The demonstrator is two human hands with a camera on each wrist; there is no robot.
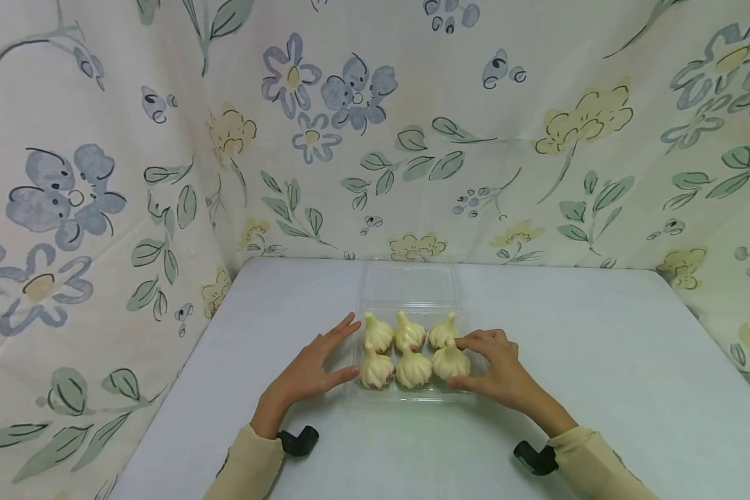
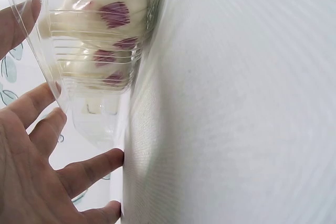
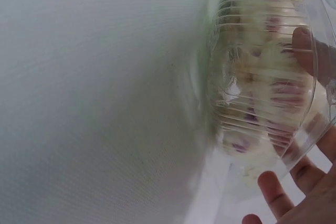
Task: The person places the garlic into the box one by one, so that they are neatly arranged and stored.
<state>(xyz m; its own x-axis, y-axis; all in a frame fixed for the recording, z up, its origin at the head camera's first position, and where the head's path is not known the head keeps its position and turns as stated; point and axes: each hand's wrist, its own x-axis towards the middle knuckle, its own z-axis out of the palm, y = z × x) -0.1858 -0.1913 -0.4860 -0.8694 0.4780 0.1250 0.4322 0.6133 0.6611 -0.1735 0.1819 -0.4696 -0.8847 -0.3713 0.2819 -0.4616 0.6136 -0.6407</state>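
Observation:
A clear plastic clamshell container (image 1: 406,396) lies opened on the table, with several garlic bulbs (image 1: 414,369) standing in two rows inside. My right hand (image 1: 498,368) reaches over the container's right side and pinches the front right garlic bulb (image 1: 451,362) between thumb and fingers. In the right wrist view, its thumb (image 3: 303,51) shows through the ribbed wall, against that bulb. On the other side, my left hand (image 1: 309,368) spreads its fingers along the container's left edge. The left wrist view has those fingers (image 2: 92,171) straight, close to the wall and the tabletop.
The container's clear lid (image 1: 409,285) is folded back toward the far edge of the white table (image 1: 600,361). Floral curtains (image 1: 425,125) hang behind the table and at both sides. Each wrist wears a small black camera (image 1: 298,441).

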